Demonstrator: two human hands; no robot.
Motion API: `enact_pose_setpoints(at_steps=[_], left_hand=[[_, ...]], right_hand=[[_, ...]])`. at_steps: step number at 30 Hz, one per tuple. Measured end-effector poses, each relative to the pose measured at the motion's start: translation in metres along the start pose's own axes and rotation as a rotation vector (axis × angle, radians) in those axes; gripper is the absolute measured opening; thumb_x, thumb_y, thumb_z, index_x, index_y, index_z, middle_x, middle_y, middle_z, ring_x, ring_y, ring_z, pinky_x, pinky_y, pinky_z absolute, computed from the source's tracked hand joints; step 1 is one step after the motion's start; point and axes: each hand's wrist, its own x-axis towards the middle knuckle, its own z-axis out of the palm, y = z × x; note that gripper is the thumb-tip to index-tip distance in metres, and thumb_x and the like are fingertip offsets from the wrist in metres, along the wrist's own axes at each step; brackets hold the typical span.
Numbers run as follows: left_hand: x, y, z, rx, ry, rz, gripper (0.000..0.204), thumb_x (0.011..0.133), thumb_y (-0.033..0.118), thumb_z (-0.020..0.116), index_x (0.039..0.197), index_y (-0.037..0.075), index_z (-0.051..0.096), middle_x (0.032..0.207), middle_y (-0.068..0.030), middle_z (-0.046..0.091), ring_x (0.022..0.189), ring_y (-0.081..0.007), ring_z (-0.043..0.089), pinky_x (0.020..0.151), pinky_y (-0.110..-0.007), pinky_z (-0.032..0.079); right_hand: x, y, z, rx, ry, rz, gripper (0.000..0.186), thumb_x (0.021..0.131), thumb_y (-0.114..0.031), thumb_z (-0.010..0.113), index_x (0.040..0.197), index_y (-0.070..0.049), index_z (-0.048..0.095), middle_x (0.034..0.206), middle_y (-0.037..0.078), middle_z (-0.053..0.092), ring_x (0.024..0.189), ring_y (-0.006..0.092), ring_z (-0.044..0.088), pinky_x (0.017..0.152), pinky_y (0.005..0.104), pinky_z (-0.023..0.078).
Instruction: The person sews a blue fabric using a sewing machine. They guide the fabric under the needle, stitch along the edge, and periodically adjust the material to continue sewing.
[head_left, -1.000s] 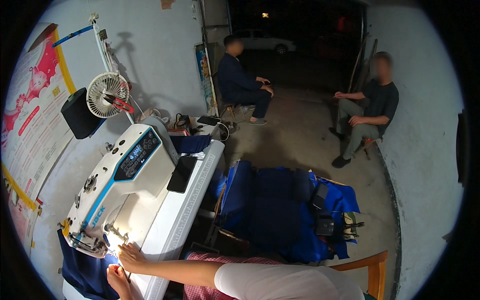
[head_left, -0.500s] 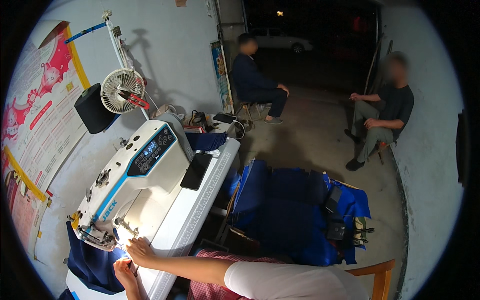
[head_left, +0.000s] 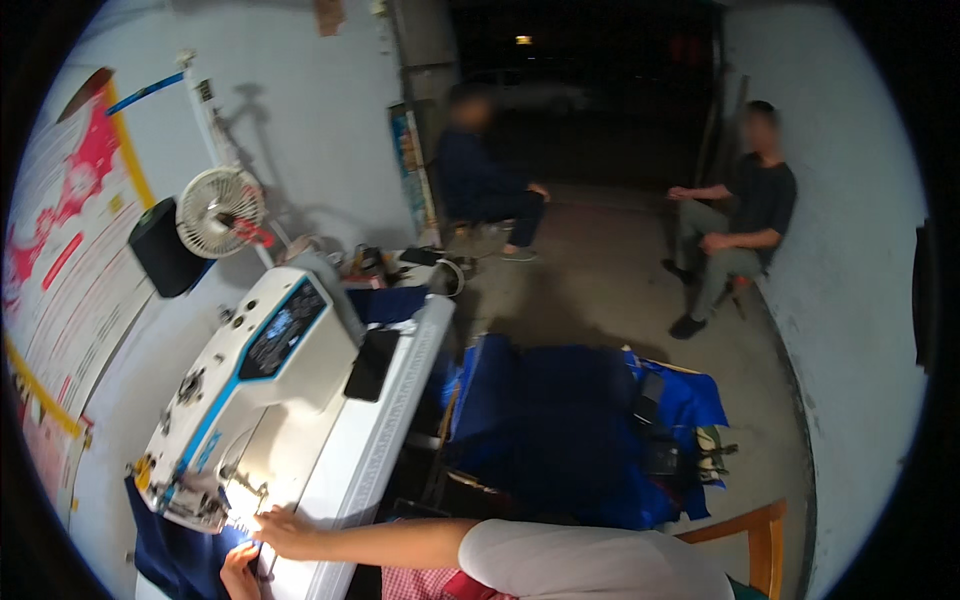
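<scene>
Navy-blue, draped fabric (head_left: 172, 543) lies at eight o'clock, partly under the boxy white, blue-striped sewing machine (head_left: 288, 318); bare left hand (head_left: 240, 570) and right hand (head_left: 287, 535), grip too blurred to tell, could slip needleward if fabric snags.

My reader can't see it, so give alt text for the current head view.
A person's left hand and right hand are close together at dark blue cloth by a white sewing machine. Beyond, two people sit near a dark doorway.
</scene>
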Motion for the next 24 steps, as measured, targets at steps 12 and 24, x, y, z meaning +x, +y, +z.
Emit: enact_pose_setpoints(at_steps=[12,24], left_hand=[[0.004,-0.010,-0.009,-0.089,-0.135,-0.144,0.025,0.078,-0.014,0.055,0.085,0.002,0.072,0.093,-0.0138,0.070,0.088,-0.0241,0.068,0.081,-0.030,0.052],[-0.012,-0.033,0.010,-0.070,-0.026,-0.060,0.019,0.082,-0.012,0.054,0.087,0.000,0.068,0.102,-0.0139,0.069,0.100,-0.0261,0.065,0.092,-0.034,0.048]], right_hand=[[-0.011,0.000,-0.004,-0.083,-0.041,-0.066,0.043,0.084,-0.005,0.048,0.126,-0.003,0.053,0.142,0.027,0.038,0.130,0.0413,0.041,0.116,0.0525,0.018],[-0.014,0.013,0.015,-0.267,0.308,-0.176,0.033,0.088,-0.008,0.045,0.118,-0.004,0.059,0.126,0.023,0.050,0.115,0.0352,0.049,0.106,0.0472,0.030]])
